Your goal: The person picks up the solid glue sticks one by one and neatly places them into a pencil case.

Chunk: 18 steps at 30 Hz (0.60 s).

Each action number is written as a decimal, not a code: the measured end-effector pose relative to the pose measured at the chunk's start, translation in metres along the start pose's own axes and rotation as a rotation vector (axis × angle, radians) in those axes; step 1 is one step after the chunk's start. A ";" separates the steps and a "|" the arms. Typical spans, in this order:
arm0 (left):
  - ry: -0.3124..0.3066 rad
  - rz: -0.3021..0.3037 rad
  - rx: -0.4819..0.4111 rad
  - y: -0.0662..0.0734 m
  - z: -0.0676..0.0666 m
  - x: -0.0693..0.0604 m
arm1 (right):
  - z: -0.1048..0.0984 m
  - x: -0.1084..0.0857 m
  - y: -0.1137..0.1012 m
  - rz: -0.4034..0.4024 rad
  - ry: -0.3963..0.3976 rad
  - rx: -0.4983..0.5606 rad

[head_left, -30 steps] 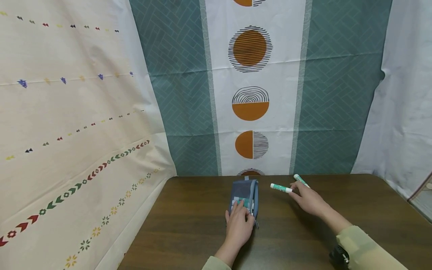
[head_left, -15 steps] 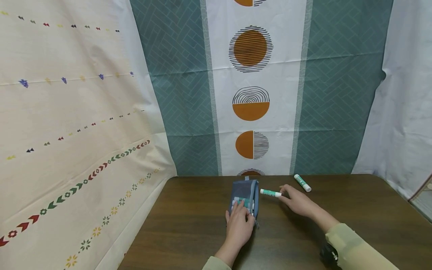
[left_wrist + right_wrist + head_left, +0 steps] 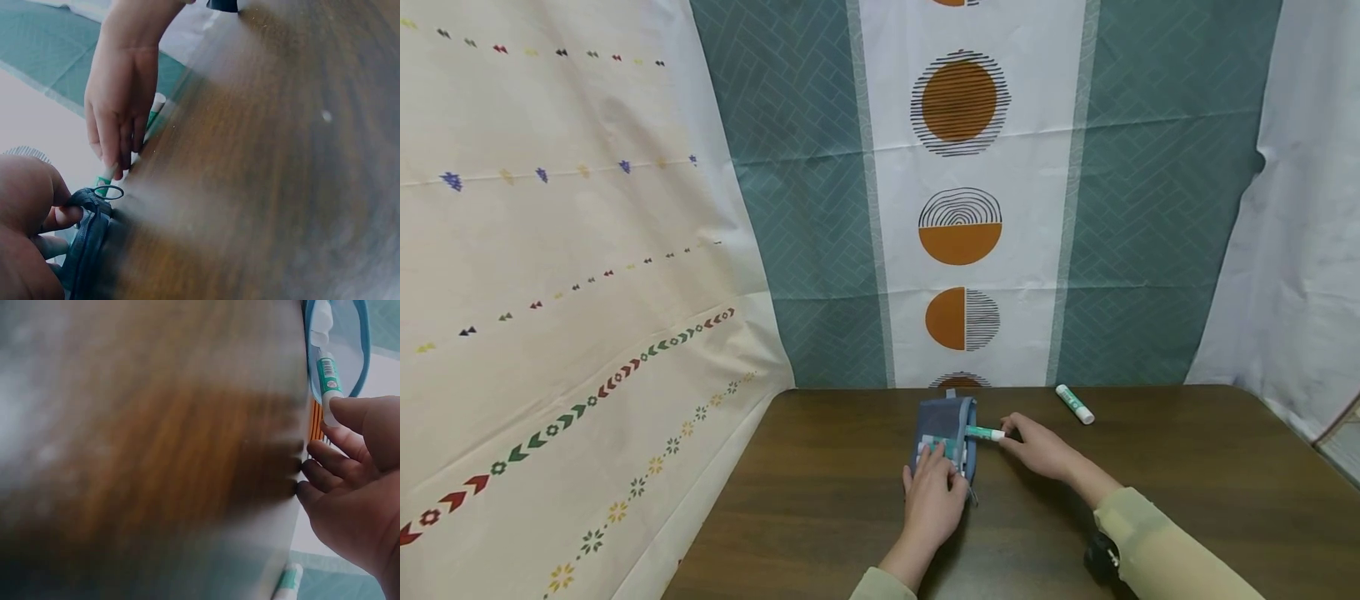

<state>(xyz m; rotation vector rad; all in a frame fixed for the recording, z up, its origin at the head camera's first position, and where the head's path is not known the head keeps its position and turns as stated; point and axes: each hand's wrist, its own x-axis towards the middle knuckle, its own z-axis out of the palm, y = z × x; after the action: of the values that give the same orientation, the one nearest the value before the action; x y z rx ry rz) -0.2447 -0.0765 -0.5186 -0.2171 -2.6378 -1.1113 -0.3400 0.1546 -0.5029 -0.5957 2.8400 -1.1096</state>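
Note:
A blue-grey zip pouch [image 3: 932, 414] with a see-through front lies on the table, its opening facing right. Inside it, white and green tubes show through the front. My left hand [image 3: 931, 504] lies over the lower part of the pouch, and in the left wrist view its thumb and finger pinch the edge [image 3: 87, 199] by the zipper ring. Thumb and fingertips of my right hand [image 3: 1043, 450] pinch the white end of a green-labelled glue stick [image 3: 985, 433]. The other end of this stick is within the pouch's mouth, as the right wrist view [image 3: 328, 375] shows.
Another white and green glue stick [image 3: 1075, 404] lies near the back edge of the brown wooden table [image 3: 805, 500], right of the pouch. Patterned cloth [image 3: 808, 250] hangs behind the table and along its left side. A black device [image 3: 1102, 557] sits at my right wrist.
My right hand has moved left with the glue stick, from beside the other stick to the pouch, and the stick's tip has entered the opening. My left hand has stayed on the pouch.

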 end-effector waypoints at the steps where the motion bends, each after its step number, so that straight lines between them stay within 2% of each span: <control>1: 0.001 0.002 0.003 0.000 0.000 0.000 | 0.001 0.001 0.000 -0.009 0.000 0.003; 7: 0.002 0.010 0.012 0.001 0.000 0.000 | 0.007 0.009 0.005 -0.080 0.004 -0.009; 10: 0.000 0.013 0.014 0.001 0.000 0.000 | 0.010 0.014 0.003 -0.054 0.005 -0.006; 14: -0.003 0.011 0.017 0.000 0.000 0.000 | 0.012 0.020 -0.008 0.024 -0.002 -0.003; 18: -0.002 0.012 0.017 0.001 0.000 0.001 | 0.030 0.043 0.028 -0.032 0.027 -0.008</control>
<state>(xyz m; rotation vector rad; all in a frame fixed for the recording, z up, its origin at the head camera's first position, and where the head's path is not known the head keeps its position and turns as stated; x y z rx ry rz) -0.2453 -0.0762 -0.5178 -0.2312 -2.6432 -1.0855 -0.3842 0.1385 -0.5392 -0.6337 2.8686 -1.1202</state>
